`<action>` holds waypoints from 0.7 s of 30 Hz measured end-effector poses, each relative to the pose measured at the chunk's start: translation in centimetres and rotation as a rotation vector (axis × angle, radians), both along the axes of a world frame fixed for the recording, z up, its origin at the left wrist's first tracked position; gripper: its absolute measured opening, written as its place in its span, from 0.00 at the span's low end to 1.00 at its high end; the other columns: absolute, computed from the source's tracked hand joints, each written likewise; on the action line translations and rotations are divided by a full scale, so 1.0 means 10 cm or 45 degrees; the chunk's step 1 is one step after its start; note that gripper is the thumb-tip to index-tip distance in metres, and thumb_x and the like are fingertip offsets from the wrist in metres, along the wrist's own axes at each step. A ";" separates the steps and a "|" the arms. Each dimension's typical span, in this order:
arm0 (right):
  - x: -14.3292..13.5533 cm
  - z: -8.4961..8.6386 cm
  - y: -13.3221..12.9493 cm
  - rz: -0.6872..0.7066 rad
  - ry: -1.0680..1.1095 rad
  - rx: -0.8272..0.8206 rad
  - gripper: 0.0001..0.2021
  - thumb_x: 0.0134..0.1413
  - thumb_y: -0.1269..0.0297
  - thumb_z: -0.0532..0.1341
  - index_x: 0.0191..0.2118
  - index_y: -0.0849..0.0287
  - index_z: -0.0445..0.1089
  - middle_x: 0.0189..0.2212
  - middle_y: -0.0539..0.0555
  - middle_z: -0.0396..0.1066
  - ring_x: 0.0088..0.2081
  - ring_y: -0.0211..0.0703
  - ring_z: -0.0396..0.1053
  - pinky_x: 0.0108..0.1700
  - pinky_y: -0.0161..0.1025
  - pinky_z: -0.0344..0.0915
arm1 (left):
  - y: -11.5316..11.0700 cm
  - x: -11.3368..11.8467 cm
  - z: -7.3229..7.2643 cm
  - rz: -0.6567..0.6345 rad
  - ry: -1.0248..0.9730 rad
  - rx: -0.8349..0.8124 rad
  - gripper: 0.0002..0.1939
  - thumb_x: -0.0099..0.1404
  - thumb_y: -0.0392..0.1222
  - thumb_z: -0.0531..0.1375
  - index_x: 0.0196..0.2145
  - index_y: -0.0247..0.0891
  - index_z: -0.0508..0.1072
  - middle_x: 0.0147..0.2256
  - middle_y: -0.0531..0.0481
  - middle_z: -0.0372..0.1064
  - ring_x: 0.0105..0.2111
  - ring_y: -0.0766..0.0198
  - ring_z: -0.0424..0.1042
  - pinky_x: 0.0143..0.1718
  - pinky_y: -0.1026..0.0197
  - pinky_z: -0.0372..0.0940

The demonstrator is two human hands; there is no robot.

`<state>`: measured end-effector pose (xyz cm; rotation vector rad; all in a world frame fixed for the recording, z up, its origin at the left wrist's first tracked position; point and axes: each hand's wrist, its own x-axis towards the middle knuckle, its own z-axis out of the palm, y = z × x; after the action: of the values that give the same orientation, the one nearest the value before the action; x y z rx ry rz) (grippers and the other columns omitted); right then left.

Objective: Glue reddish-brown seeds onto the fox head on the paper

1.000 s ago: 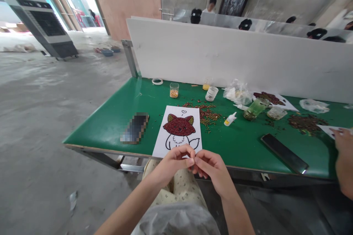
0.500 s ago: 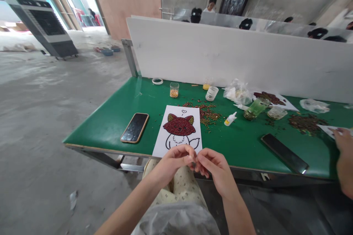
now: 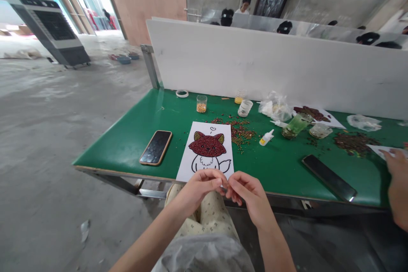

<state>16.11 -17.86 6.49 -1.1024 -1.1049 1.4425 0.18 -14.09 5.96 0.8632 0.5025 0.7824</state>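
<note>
My left hand (image 3: 208, 182) and my right hand (image 3: 247, 187) meet at the fingertips, over the near edge of the green table (image 3: 127, 136). The fingers of both are curled and pinched; whatever lies between them is too small to make out. Just beyond them is a white sheet (image 3: 185, 170) with a fox drawing. The fox's head (image 3: 207, 146) is covered in dark red grains and its ears in green ones, while the body and tail are black outlines. Loose red and green beans (image 3: 242, 134) lie along the sheet's right side.
A phone (image 3: 156, 148) lies left of the sheet, a dark phone (image 3: 328, 177) to the right. Behind are a cup of orange grains (image 3: 201, 104), a clear cup (image 3: 245, 108), a glue bottle (image 3: 266, 137) and a green jar (image 3: 296, 126). Another person's hand (image 3: 398, 174) is at the right edge.
My fingers have shifted slightly against each other, and the small dark spot between the fingertips shows less. The sheet and table items have not moved.
</note>
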 end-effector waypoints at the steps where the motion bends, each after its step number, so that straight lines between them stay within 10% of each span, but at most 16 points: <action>1: 0.00 0.00 0.00 0.001 -0.002 0.002 0.15 0.52 0.53 0.62 0.26 0.60 0.68 0.19 0.49 0.68 0.19 0.30 0.58 0.19 0.28 0.51 | 0.00 0.00 -0.01 0.001 -0.002 -0.006 0.06 0.56 0.40 0.64 0.28 0.33 0.75 0.28 0.49 0.69 0.27 0.67 0.70 0.32 0.65 0.61; 21: -0.02 0.04 -0.02 0.012 -0.043 0.003 0.15 0.52 0.52 0.61 0.26 0.60 0.67 0.19 0.49 0.67 0.19 0.31 0.58 0.20 0.29 0.52 | 0.01 0.01 -0.10 -0.013 -0.109 -0.065 0.07 0.50 0.38 0.68 0.24 0.34 0.73 0.28 0.51 0.69 0.26 0.67 0.70 0.32 0.64 0.62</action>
<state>15.88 -18.01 6.90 -1.1247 -1.1368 1.4346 0.23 -13.99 5.00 0.7816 0.4403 0.7905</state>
